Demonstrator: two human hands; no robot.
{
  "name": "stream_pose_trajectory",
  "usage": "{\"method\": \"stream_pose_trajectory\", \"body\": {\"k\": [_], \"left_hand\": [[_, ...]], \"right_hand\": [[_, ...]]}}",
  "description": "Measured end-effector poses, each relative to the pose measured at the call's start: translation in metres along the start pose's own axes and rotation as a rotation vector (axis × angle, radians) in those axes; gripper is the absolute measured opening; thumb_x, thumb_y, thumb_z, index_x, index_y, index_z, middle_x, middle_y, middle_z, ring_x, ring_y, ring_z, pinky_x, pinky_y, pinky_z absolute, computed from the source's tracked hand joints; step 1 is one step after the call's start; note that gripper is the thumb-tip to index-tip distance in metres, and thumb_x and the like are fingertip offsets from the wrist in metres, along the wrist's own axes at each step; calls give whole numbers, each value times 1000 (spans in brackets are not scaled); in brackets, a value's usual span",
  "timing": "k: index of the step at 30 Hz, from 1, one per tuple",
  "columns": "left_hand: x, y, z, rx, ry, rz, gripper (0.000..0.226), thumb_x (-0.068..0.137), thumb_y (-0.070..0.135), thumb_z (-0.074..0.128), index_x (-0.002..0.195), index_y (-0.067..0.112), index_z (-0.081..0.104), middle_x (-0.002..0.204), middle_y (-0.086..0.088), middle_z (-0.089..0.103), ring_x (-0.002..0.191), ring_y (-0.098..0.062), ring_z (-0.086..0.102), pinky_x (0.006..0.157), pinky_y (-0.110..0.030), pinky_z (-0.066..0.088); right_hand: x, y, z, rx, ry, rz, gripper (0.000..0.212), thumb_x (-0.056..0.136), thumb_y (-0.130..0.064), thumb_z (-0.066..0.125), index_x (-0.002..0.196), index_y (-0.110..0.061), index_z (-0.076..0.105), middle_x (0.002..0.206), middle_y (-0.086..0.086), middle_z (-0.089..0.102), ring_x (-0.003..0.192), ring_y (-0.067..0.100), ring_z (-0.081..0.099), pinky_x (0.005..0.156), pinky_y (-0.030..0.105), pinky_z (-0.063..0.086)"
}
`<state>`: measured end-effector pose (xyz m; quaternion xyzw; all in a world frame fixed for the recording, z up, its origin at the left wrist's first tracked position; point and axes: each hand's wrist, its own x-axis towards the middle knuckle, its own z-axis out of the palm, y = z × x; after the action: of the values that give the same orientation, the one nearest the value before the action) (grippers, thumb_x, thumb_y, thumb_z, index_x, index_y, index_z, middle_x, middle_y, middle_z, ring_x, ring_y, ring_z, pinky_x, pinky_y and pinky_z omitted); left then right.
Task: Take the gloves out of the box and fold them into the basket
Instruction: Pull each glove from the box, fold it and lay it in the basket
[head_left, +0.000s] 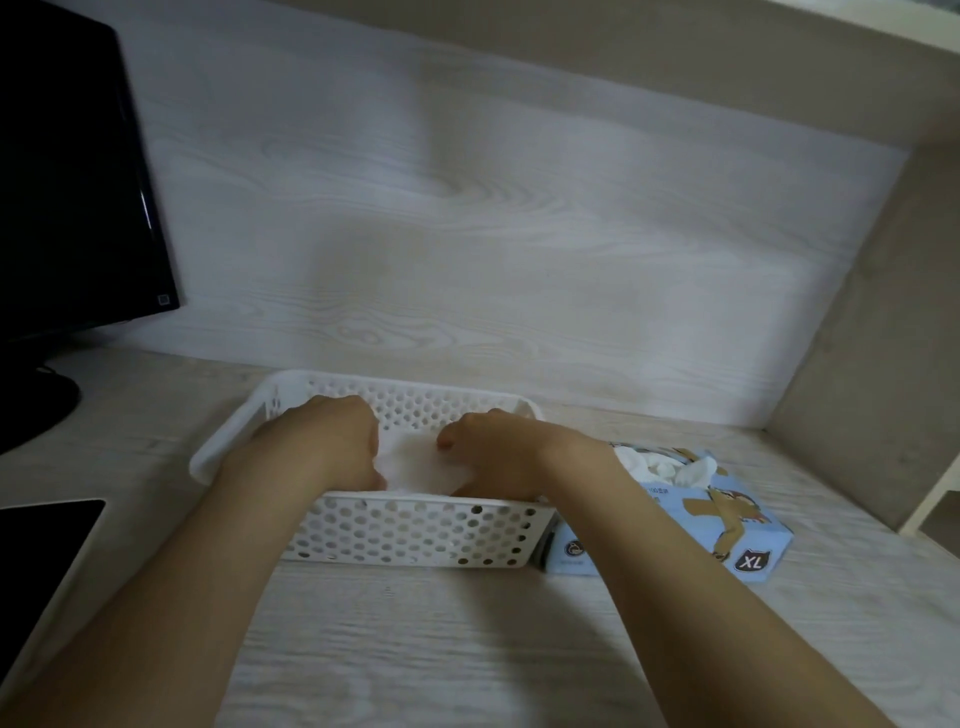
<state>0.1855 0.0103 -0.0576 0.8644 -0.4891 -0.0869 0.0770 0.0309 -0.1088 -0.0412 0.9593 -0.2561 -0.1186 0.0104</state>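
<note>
Forearms (171, 597) rise from the lower frame to the centre basket (415, 503), where left grip (332, 441) and right grip (493, 460), both curled, hold a white glove (423, 465) inside, apparently mid-fold; next it needs flattening, then another drawn from the box (691, 525) at right.

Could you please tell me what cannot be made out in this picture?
All in the head view:
- Fingertips of left hand and right hand, hidden behind their knuckles; grip on the glove unclear.
- Glove count in the basket, hidden by both hands.
- Small print on the box, blurred.
- Monitor, cut by the left edge.
</note>
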Motion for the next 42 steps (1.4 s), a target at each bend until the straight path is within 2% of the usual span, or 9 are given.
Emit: {"method": "stream_pose_trajectory", "body": {"k": [6, 10, 13, 17, 20, 26, 30, 34, 42], "left_hand": [[-8, 11, -3, 46, 247, -55, 22, 87, 43, 78, 98, 25, 71, 103, 0, 66, 86, -21, 65, 77, -36, 58], [-22, 38, -3, -54, 637, 66, 20, 98, 41, 62, 91, 25, 69, 91, -4, 66, 80, -32, 63, 70, -39, 55], [-33, 62, 7, -114, 731, 278, 27, 99, 46, 55, 86, 27, 69, 75, 5, 67, 68, -24, 63, 63, -37, 55], [-43, 85, 27, -110, 776, 568, 27, 101, 45, 51, 87, 32, 68, 70, 13, 64, 59, -13, 59, 58, -31, 51], [-44, 95, 42, -73, 748, 709, 34, 104, 46, 39, 88, 32, 66, 74, 13, 59, 58, -12, 58, 56, -35, 54], [-47, 112, 57, 12, 844, 786, 29, 102, 45, 50, 104, 25, 71, 77, 9, 60, 57, -15, 56, 47, -27, 38], [-48, 120, 72, 157, 817, 785, 6, 88, 24, 68, 89, 19, 65, 93, -1, 57, 72, -20, 50, 58, -31, 34], [-47, 125, 77, 240, 834, 799, 32, 77, 8, 60, 107, 14, 69, 124, -12, 60, 97, -33, 55, 80, -45, 46], [-50, 131, 89, 301, 809, 846, 26, 93, 22, 49, 102, 13, 72, 92, -2, 64, 95, -34, 54, 84, -46, 42]], "right_hand": [[-17, 12, -3, 237, 320, 6, 81, 76, -58, 88, 146, -29, 59, 144, -4, 59, 132, 19, 55, 108, 40, 51], [-39, 33, 0, 384, 667, -41, 35, 92, -45, 76, 124, -31, 74, 117, -7, 68, 104, 9, 61, 88, 27, 50], [-53, 53, 11, 429, 805, -7, 24, 96, -18, 62, 111, -27, 78, 103, -8, 70, 89, 5, 62, 79, 21, 49], [-72, 85, 28, 475, 814, 78, 30, 90, -6, 56, 100, -25, 78, 88, -9, 72, 80, 6, 64, 74, 22, 51], [-89, 103, 43, 522, 786, 114, 26, 81, -18, 62, 99, -27, 78, 89, -12, 72, 84, 6, 65, 71, 15, 50], [-100, 121, 70, 694, 819, 98, 28, 75, -33, 70, 103, -32, 78, 100, -13, 75, 92, 6, 66, 72, 11, 50], [-103, 122, 70, 735, 789, 55, 24, 81, -13, 79, 99, -29, 79, 102, -13, 76, 94, 6, 68, 75, 14, 53], [-99, 123, 74, 744, 829, 68, 14, 87, -17, 83, 89, -31, 79, 92, -13, 76, 86, 7, 71, 73, 20, 56], [-89, 125, 83, 648, 952, 45, 10, 93, -19, 81, 93, -28, 84, 96, -10, 75, 85, 8, 69, 73, 17, 53]]}}
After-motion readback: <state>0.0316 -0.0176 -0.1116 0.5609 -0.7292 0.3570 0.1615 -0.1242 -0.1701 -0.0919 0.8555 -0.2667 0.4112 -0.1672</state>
